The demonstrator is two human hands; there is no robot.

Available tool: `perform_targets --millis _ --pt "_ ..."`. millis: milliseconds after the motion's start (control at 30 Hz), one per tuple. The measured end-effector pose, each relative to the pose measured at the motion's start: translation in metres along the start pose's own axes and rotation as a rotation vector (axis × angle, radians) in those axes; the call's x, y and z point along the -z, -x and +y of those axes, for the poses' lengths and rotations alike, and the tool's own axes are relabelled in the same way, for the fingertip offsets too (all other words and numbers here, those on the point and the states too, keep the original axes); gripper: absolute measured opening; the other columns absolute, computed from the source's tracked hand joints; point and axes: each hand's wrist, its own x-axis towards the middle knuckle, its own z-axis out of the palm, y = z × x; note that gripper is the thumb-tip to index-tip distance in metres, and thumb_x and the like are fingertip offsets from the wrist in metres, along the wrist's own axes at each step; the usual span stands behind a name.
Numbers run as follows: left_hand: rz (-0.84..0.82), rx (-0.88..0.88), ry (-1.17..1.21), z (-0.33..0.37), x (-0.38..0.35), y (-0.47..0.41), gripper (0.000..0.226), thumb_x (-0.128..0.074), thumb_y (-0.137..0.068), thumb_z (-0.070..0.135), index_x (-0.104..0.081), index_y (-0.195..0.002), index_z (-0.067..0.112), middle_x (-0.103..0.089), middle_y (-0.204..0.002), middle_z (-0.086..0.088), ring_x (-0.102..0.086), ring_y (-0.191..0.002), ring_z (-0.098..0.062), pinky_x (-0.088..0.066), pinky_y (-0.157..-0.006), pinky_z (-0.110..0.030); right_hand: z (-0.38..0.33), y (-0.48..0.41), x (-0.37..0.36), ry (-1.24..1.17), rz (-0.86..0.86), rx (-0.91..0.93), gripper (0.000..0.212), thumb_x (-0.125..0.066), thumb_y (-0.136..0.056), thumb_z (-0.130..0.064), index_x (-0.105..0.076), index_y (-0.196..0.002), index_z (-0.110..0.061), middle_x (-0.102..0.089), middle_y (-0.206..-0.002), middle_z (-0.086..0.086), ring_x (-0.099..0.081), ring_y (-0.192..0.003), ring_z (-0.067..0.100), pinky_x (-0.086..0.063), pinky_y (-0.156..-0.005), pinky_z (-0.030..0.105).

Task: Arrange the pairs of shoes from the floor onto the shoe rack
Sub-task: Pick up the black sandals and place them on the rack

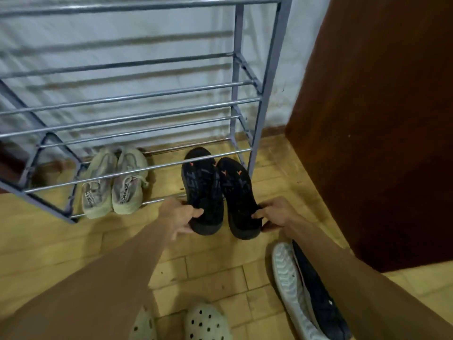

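Both hands grip the heels of a pair of black shoes, one shoe each: the left hand (180,218) is closed around the heel of the left black shoe (202,190), and the right hand (274,213) pinches the heel of the right black shoe (236,192). These two lie side by side, toes pointing in under the bars of the lowest tier at the right end of the grey metal shoe rack (245,104). Further left on that same tier sits a pair of beige sneakers (115,182), heels toward the camera. On the tiled floor (220,271) near the right forearm lies a dark shoe with a white sole (301,288), tipped on its side. White perforated clogs (206,322) show at the bottom edge. A brown wooden panel (380,119) stands to the right.
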Motion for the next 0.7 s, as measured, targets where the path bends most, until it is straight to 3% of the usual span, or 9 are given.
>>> perform_targets --millis 167,233,367,500,600,700 --pt "0.085 -0.007 0.093 0.014 0.007 -0.058 0.014 -0.073 -0.080 0.003 -0.064 -0.091 0.004 -0.070 -0.103 -0.016 -0.069 -0.089 -0.036 -0.060 -0.072 -0.047 -0.029 -0.053 -0.017 -0.066 -0.007 0.055 0.031 -0.070 -0.084 -0.002 -0.067 -0.115 -0.001 -0.068 -0.083 0.006 -0.062 -0.042 0.008 -0.054 -0.045 0.020" --pt "0.118 -0.017 0.149 0.020 0.008 -0.079 0.014 -0.071 -0.081 0.003 -0.059 -0.082 0.008 -0.068 -0.100 -0.015 -0.068 -0.090 -0.036 -0.059 -0.070 -0.045 -0.036 -0.076 -0.027 -0.053 0.003 0.072 0.034 -0.069 -0.084 -0.001 -0.066 -0.118 -0.001 -0.067 -0.084 0.005 -0.063 -0.045 0.008 -0.053 -0.045 0.021" --pt "0.166 -0.035 0.129 0.028 0.003 -0.110 0.019 -0.071 -0.081 0.005 -0.058 -0.095 0.005 -0.068 -0.103 -0.016 -0.068 -0.093 -0.034 -0.057 -0.059 -0.038 -0.041 -0.116 -0.044 -0.057 0.120 0.091 0.026 -0.073 -0.081 -0.004 -0.070 -0.107 -0.005 -0.069 -0.087 0.008 -0.067 -0.071 0.025 -0.061 -0.068 0.040" --pt "0.134 -0.015 0.115 0.033 -0.001 -0.133 0.021 -0.069 -0.083 0.005 -0.059 -0.101 0.003 -0.067 -0.106 -0.015 -0.068 -0.096 -0.035 -0.059 -0.072 -0.043 -0.044 -0.142 -0.053 -0.003 0.213 0.119 0.036 -0.076 -0.080 -0.015 -0.068 -0.115 -0.011 -0.072 -0.101 0.006 -0.070 -0.091 0.027 -0.059 -0.082 0.046" --pt "0.162 -0.013 0.077 0.029 -0.003 -0.147 0.025 -0.071 -0.082 0.007 -0.061 -0.106 0.005 -0.066 -0.107 -0.014 -0.067 -0.098 -0.033 -0.058 -0.073 -0.040 -0.044 -0.155 -0.056 0.025 0.227 0.144 0.042 -0.073 -0.082 -0.018 -0.066 -0.122 -0.013 -0.072 -0.109 0.007 -0.070 -0.096 0.026 -0.059 -0.085 0.046" --pt "0.169 -0.008 -0.007 0.022 -0.003 -0.157 0.032 -0.071 -0.083 0.013 -0.061 -0.113 0.008 -0.066 -0.109 -0.012 -0.065 -0.101 -0.030 -0.057 -0.085 -0.043 -0.043 -0.161 -0.056 0.097 0.223 0.179 0.039 -0.069 -0.085 -0.018 -0.066 -0.124 -0.014 -0.073 -0.110 0.008 -0.069 -0.098 0.027 -0.058 -0.086 0.046"
